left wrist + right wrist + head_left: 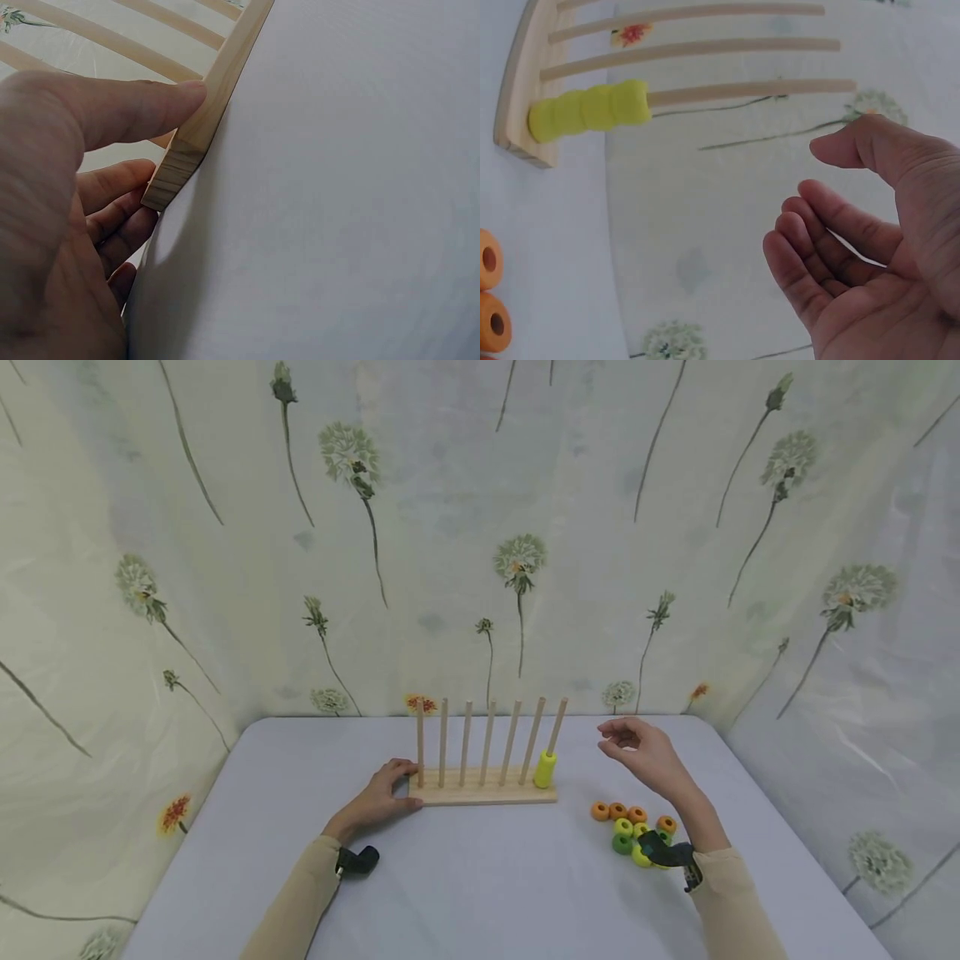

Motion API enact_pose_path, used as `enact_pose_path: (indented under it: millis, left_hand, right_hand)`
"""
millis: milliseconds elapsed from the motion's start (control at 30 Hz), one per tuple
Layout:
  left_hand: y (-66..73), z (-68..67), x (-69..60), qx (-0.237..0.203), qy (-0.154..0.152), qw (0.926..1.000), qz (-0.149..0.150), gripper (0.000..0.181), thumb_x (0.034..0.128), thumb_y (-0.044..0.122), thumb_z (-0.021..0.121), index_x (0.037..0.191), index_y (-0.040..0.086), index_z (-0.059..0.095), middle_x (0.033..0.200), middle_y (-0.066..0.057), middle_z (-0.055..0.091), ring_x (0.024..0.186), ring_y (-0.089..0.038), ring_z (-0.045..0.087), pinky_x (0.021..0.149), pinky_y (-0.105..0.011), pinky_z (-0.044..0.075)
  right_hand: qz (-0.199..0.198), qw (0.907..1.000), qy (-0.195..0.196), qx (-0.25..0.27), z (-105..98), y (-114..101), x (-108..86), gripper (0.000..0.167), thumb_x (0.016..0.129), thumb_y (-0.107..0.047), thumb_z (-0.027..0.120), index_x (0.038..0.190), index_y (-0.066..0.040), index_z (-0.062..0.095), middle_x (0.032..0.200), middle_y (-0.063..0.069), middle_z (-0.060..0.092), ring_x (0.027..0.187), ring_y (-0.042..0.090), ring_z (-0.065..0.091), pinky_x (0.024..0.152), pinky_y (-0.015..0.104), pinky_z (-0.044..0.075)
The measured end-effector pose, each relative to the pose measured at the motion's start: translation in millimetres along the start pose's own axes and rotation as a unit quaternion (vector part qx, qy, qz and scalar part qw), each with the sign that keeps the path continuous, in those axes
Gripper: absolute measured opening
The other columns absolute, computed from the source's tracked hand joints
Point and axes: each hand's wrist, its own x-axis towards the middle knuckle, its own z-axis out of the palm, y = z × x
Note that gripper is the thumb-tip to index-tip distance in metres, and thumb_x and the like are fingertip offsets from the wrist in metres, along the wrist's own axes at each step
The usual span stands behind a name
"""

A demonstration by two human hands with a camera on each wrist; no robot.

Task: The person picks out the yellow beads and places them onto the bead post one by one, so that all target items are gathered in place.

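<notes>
A wooden peg stand (pixel 487 797) with a row of several upright pegs is on the table. My left hand (pixel 384 793) grips the left end of its base, thumb along the front edge and fingers behind, as the left wrist view shows at the base's end (pixel 180 161). Stacked yellow beads (pixel 545 770) sit at the bottom of the rightmost peg; the right wrist view shows several of them (pixel 592 111) touching one another. To the right of the stand, my right hand (pixel 647 758) is raised above the table, thumb and fingers apart, holding nothing.
Loose orange beads (pixel 617 811), yellow beads (pixel 623 827) and green beads (pixel 622 843) lie right of the stand, partly hidden by the right wrist's black camera (pixel 663 852). A dandelion-patterned cloth (pixel 442 527) hangs behind the white table (pixel 487 893).
</notes>
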Motion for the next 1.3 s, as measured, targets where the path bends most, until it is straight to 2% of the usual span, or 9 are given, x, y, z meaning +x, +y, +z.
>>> enact_pose_path:
  millis: [300, 467, 667, 867, 1000, 1300]
  left_hand:
    - [1.5, -1.2, -0.9, -0.004, -0.003, 1.0000, -0.002, 0.067, 0.0831, 0.035, 0.075, 0.138, 0.006, 0.049, 0.143, -0.015, 0.041, 0.138, -0.038, 0.032, 0.112, -0.058, 0.025]
    - [1.8, -1.8, -0.9, -0.005, -0.001, 1.0000, -0.004, 0.067, 0.0834, 0.035, 0.075, 0.139, 0.007, 0.049, 0.144, -0.015, 0.041, 0.138, -0.039, 0.032, 0.112, -0.059, 0.025]
    - [0.9, -1.8, -0.9, -0.005, -0.001, 1.0000, 0.001, 0.066, 0.0832, 0.035, 0.075, 0.137, 0.006, 0.050, 0.142, -0.015, 0.042, 0.137, -0.039, 0.034, 0.111, -0.059, 0.026]
    - [2.0, -1.1, -1.4, -0.009, -0.003, 1.0000, -0.001, 0.065, 0.0835, 0.034, 0.075, 0.137, 0.007, 0.050, 0.141, -0.014, 0.043, 0.136, -0.038, 0.034, 0.111, -0.059, 0.026]
    - [2.4, -0.6, -1.2, -0.013, -0.003, 0.9999, -0.003, 0.063, 0.0837, 0.033, 0.075, 0.137, 0.008, 0.051, 0.141, -0.014, 0.043, 0.136, -0.038, 0.034, 0.111, -0.059, 0.026]
    - [-0.1, 0.4, -0.2, -0.010, -0.003, 0.9999, -0.007, 0.065, 0.0829, 0.034, 0.075, 0.137, 0.008, 0.051, 0.141, -0.013, 0.043, 0.137, -0.037, 0.034, 0.112, -0.059, 0.026]
  right_hand:
    - [0.030, 0.9994, -0.006, -0.019, -4, 24, -27.6, 0.042, 0.091, -0.037, 0.065, 0.121, -0.007, 0.059, 0.109, 0.008, 0.064, 0.096, 0.020, 0.061, 0.076, 0.016, 0.049]
    - [0.042, 0.9985, -0.005, -0.036, -6, 37, -41.8, 0.040, 0.092, -0.034, 0.066, 0.120, -0.006, 0.059, 0.108, 0.008, 0.064, 0.095, 0.020, 0.060, 0.075, 0.014, 0.048]
    - [0.057, 0.9978, -0.011, -0.033, -7, 47, -60.4, 0.040, 0.091, -0.029, 0.067, 0.121, -0.004, 0.058, 0.108, 0.010, 0.064, 0.096, 0.021, 0.061, 0.074, 0.015, 0.049]
    - [0.087, 0.9950, -0.023, -0.044, -5, 60, -77.8, 0.041, 0.091, -0.030, 0.067, 0.120, -0.002, 0.058, 0.107, 0.009, 0.064, 0.093, 0.018, 0.060, 0.071, 0.017, 0.051]
    - [0.100, 0.9935, -0.026, -0.050, -5, 68, -87.2, 0.039, 0.089, -0.025, 0.068, 0.117, 0.000, 0.059, 0.103, 0.009, 0.065, 0.088, 0.016, 0.059, 0.069, 0.018, 0.050]
    - [0.140, 0.9875, -0.037, -0.062, -5, 88, -106.5, 0.039, 0.088, -0.025, 0.069, 0.114, 0.002, 0.059, 0.103, 0.010, 0.066, 0.089, 0.018, 0.061, 0.071, 0.024, 0.053]
